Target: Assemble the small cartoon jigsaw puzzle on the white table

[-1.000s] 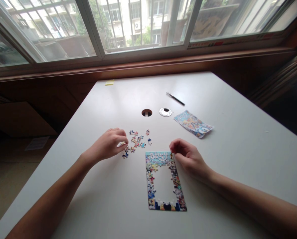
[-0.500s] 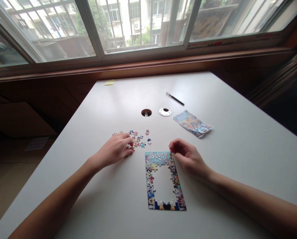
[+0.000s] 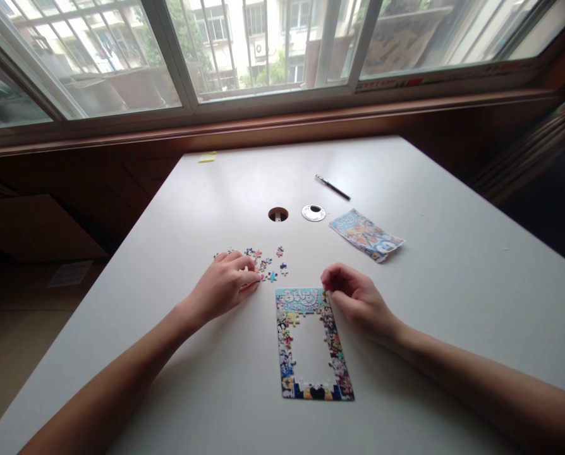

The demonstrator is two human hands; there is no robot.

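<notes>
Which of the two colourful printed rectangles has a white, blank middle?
The colourful rectangular jigsaw board, lower in view; the colourful paper sheet is printed across its middle.

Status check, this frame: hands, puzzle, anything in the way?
Left hand at loose pieces, grip hidden. Right hand curled at puzzle, upper right. Puzzle middle unfilled. Left hand screens some pieces.

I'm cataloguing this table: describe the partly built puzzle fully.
The partly built puzzle, apparently thin card, lies flat on the table. It is rectangular, with a blue lettered top, crowded colourful sides and a dark bottom band around a white, knob-edged, unfilled middle. The right hand seemingly touches its upper right corner.
</notes>
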